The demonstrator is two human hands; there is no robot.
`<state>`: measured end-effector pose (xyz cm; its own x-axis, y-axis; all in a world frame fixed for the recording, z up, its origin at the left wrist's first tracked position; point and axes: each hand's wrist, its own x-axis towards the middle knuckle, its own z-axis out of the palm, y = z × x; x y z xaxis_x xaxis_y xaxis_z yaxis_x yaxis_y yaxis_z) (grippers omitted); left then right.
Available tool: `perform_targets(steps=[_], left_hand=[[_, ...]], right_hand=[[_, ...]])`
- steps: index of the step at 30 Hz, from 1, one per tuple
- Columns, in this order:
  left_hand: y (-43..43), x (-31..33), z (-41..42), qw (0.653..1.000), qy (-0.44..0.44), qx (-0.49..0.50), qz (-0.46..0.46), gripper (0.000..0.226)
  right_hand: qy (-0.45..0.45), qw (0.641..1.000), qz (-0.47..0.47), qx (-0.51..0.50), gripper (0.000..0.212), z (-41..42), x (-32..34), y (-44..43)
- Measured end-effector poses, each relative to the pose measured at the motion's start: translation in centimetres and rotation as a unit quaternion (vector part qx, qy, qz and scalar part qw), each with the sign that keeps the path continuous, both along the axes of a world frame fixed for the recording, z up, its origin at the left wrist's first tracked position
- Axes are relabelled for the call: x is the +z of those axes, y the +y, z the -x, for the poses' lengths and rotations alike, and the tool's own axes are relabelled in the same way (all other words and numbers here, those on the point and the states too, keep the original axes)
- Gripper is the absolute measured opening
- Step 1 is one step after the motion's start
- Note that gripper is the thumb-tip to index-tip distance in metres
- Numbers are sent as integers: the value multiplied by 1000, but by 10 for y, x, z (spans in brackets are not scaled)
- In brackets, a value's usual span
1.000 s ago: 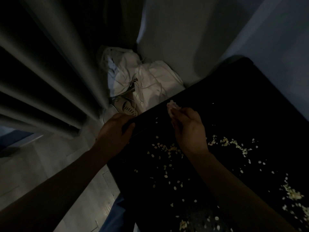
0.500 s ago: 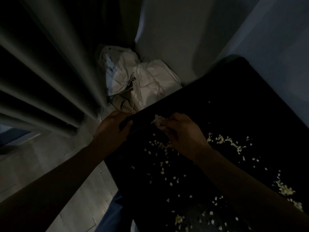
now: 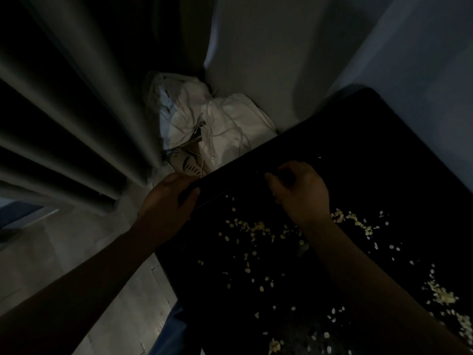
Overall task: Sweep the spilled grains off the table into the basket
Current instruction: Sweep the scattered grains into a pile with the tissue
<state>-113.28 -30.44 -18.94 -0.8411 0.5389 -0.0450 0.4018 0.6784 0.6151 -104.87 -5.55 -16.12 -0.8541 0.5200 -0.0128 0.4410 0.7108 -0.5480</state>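
Observation:
Pale grains (image 3: 256,226) lie scattered over the black table (image 3: 371,149), with thicker heaps (image 3: 442,295) at the right. My left hand (image 3: 166,203) grips a dark edge at the table's left corner, thumb on top. It is too dark to tell whether this edge belongs to the table or to a basket. My right hand (image 3: 302,193) rests on the table close to its far-left edge, just beyond the grains, with its fingers curled under. The pale wad it held earlier is hidden beneath the hand. No basket can be made out.
A crumpled white cloth bundle with cords (image 3: 225,124) and a light slipper (image 3: 186,162) lie on the floor beyond the table's edge. Heavy curtain folds (image 3: 76,111) hang at the left. Pale walls close the corner behind.
My right hand has moved to the right along the table's far edge, away from my left hand, and the pale wad no longer shows. The left hand keeps its grip.

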Motion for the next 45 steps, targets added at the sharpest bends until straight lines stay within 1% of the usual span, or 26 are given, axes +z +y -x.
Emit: perform_targets(steps=[3, 5, 7, 9, 13, 14, 17, 23, 25, 27, 29, 31, 32, 35, 36, 37, 39, 41, 43, 45], left_hand=[[-2, -3, 1, 1000, 7, -6, -7, 46], [-3, -4, 1, 1000, 11, -7, -6, 44], [-1, -3, 0, 1000, 16, -1, -2, 44], [-1, -1, -1, 1000, 14, 7, 2, 47], [1, 0, -1, 1000, 9, -1, -5, 51], [1, 1, -1, 1000, 9, -2, -11, 50], [0, 2, 0, 1000, 0, 1, -16, 51], [1, -1, 0, 1000, 2, 2, 1, 49], [0, 0, 0, 1000, -3, -1, -4, 47], [0, 2, 0, 1000, -2, -3, -10, 48], [1, 4, 0, 1000, -6, 0, -7, 51], [1, 4, 0, 1000, -8, 3, -1, 52], [1, 3, -1, 1000, -8, 6, 1, 52], [1, 3, -1, 1000, -1, 9, 6, 47], [2, 3, -1, 1000, 0, 7, 6, 47], [1, 2, -1, 1000, -5, 6, 5, 47], [1, 2, 1, 1000, -25, 6, 2, 46], [0, 3, 0, 1000, -20, 2, -9, 44], [0, 4, -1, 1000, -16, -5, -16, 46], [0, 4, -1, 999, -26, -7, -16, 50]], right_hand=[[14, 996, 7, -83, 34, 11, -9, -10], [-11, 992, -3, -123, 34, 17, -10, -15], [-28, 990, 2, -136, 32, 20, -12, -18], [-5, 992, 31, -126, 32, 19, -15, -18], [63, 983, 138, -103, 29, 6, -21, -20], [72, 982, 141, -102, 28, 4, -21, -21], [87, 985, 103, -104, 21, 6, -19, -26], [82, 988, 78, -101, 7, 18, -14, -37], [64, 989, 78, -108, 8, 20, -13, -37], [47, 988, 82, -119, 15, 24, -16, -32], [49, 982, 99, -154, 22, 28, -18, -23], [51, 977, 103, -177, 23, 30, -18, -17], [44, 980, 101, -165, 21, 30, -17, -20], [24, 992, 94, -78, 11, 21, -12, -41], [24, 994, 87, -66, 10, 19, -11, -43], [27, 993, 84, -73, 10, 20, -11, -40], [45, 988, 87, -123, 12, 24, -12, -29], [51, 985, 72, -149, 14, 26, -9, -24], [45, 984, 102, -139, 20, 21, -3, -22], [53, 975, 171, -130, 25, 12, 7, -16]])
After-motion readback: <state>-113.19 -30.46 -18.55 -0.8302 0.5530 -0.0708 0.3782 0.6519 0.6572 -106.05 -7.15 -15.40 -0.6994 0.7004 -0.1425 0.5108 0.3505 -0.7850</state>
